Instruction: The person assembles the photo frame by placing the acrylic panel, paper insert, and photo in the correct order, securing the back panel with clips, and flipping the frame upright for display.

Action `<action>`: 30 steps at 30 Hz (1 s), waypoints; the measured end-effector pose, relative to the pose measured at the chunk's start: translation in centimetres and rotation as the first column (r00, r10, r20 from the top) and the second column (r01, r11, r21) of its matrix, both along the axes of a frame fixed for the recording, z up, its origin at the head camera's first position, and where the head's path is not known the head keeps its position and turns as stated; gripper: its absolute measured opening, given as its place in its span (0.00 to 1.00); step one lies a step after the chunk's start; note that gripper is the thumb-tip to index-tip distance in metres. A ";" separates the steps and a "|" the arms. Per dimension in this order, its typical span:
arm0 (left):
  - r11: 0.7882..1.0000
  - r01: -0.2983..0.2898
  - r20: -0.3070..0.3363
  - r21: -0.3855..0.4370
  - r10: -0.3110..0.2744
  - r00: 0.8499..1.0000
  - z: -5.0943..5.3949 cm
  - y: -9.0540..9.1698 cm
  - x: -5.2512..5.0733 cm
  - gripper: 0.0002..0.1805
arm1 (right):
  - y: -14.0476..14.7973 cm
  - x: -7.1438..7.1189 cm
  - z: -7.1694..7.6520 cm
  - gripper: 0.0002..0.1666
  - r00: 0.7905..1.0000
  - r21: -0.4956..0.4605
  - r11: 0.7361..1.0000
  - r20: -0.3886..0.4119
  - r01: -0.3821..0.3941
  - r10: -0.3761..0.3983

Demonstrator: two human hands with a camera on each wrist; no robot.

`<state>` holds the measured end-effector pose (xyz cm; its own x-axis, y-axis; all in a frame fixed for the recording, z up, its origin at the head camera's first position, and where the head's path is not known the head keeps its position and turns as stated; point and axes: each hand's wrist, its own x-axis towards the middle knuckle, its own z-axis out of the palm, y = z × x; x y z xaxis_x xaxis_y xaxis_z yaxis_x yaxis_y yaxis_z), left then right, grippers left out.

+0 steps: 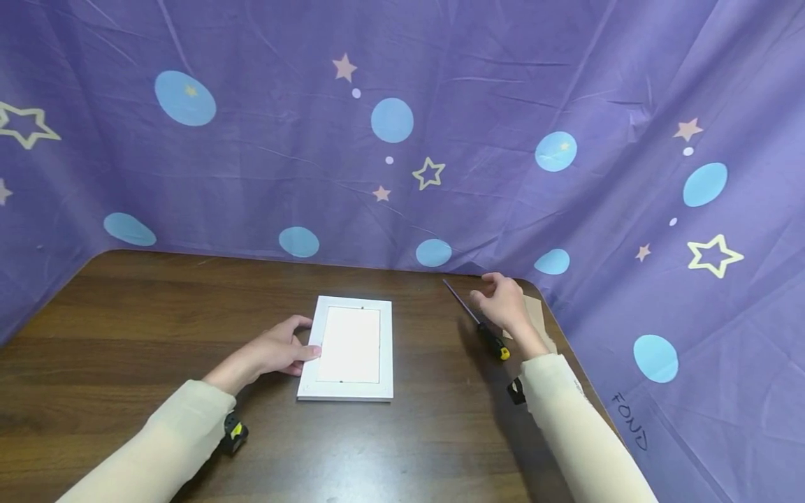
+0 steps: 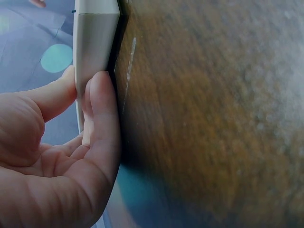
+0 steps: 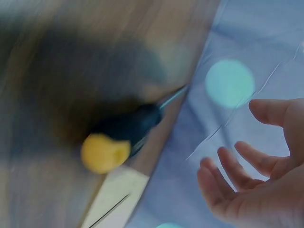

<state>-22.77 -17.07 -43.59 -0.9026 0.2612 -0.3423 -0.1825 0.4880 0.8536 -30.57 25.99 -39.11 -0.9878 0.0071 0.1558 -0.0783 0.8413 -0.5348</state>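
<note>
A white picture frame (image 1: pixel 386 349) lies on the table with a pale panel (image 1: pixel 349 346) inside its border and small dark tabs at the panel's edges. My left hand (image 1: pixel 283 347) holds the frame's left side, thumb on top and fingers along the side. In the left wrist view, the thumb and fingers pinch the frame's edge (image 2: pixel 97 40). To the right lies a screwdriver (image 1: pixel 489 340) with a black and yellow handle. Above and beside it hovers my right hand (image 1: pixel 503 304), fingers loosely spread and holding nothing. The right wrist view shows the screwdriver handle (image 3: pixel 126 128) apart from the fingers.
Under my right forearm, a beige flat piece (image 1: pixel 536 314) lies near the right edge of the brown wooden table (image 1: pixel 157 314). Purple cloth (image 1: pixel 478 105) with stars and blue spots hangs behind the table and along its sides.
</note>
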 end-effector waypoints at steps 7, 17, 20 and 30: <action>1.000 -0.006 0.005 -0.009 0.006 1.000 0.0 0.1 -0.1 0.43 | 3.2 -0.1 -0.8 0.36 0.987 0.087 0.987 0.076 0.138 -0.144; 1.000 -0.002 0.001 -0.007 0.002 1.000 -0.2 0.1 -0.1 0.43 | 6.4 -0.7 -3.2 0.48 0.922 0.171 0.935 0.186 0.311 -0.340; 1.000 -0.006 0.000 -0.007 0.006 1.000 -0.2 0.1 -0.1 0.42 | 7.0 -0.8 -3.9 0.48 0.901 0.185 0.919 0.202 0.349 -0.383; 1.000 -0.011 -0.015 -0.005 0.011 1.000 -0.6 0.3 -0.1 0.42 | 7.6 -0.6 -4.7 0.49 0.873 0.209 0.901 0.242 0.381 -0.425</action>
<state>-22.92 -16.81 -44.18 -0.9106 0.2494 -0.3295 -0.1748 0.4902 0.8539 -31.15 33.59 -43.85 -0.9069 0.4118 -0.0895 0.4157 0.8393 -0.3503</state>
